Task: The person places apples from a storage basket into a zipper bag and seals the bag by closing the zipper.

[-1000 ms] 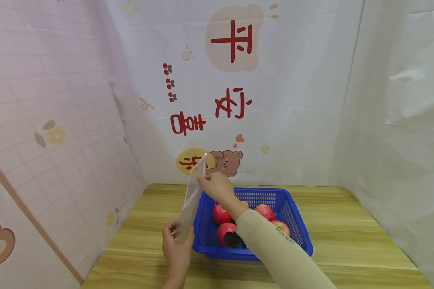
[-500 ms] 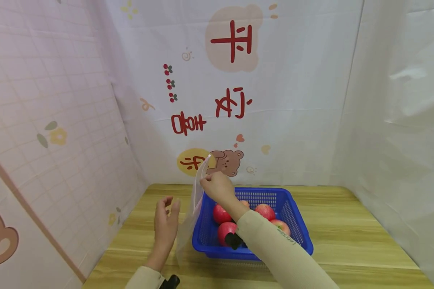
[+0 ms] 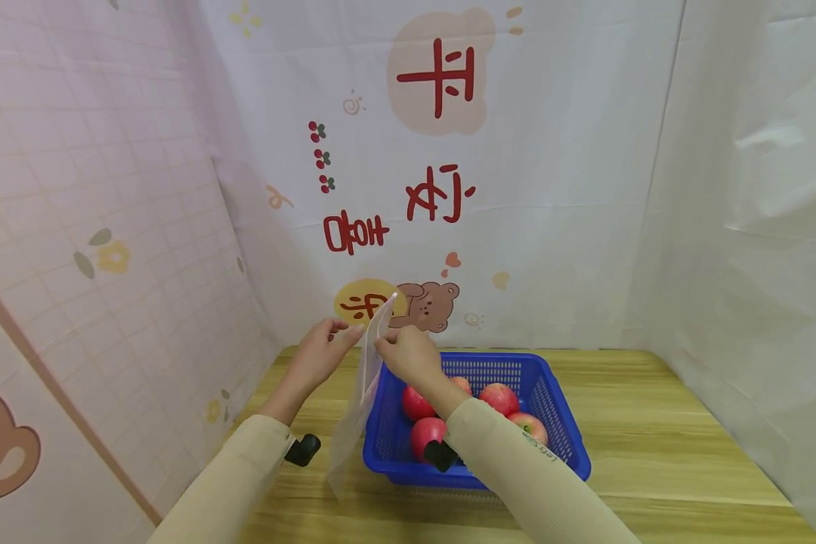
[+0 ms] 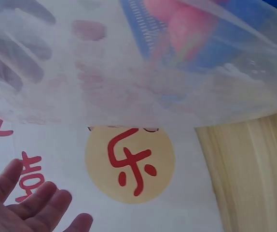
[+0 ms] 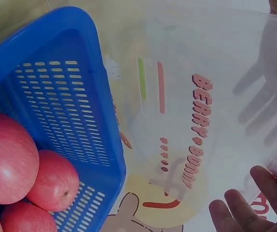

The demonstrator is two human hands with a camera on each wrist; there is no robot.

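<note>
A translucent zip bag (image 3: 357, 415) hangs upright along the left side of a blue basket. My right hand (image 3: 411, 355) pinches the bag near its upper edge. In the right wrist view the bag shows red "BERRY BUNNY" lettering (image 5: 200, 116), and the fingers of my right hand (image 5: 244, 212) appear at the lower right. My left hand (image 3: 323, 349) is raised beside the bag's upper left side, close to it. Its fingers are loosely extended and hold nothing, as the left hand (image 4: 32, 203) in the left wrist view shows.
The blue basket (image 3: 476, 479) stands on a wood-grain table (image 3: 625, 438) with several red apples (image 3: 427, 437) inside; my right forearm crosses over it. A white printed curtain (image 3: 551, 227) hangs at the back, and a left curtain (image 3: 109, 189) runs along that side.
My left hand let go of the bag's lower part, moved up and forward, and is now beside its upper edge. The right hand keeps its grip almost in place; the bag's lower end hangs free.
</note>
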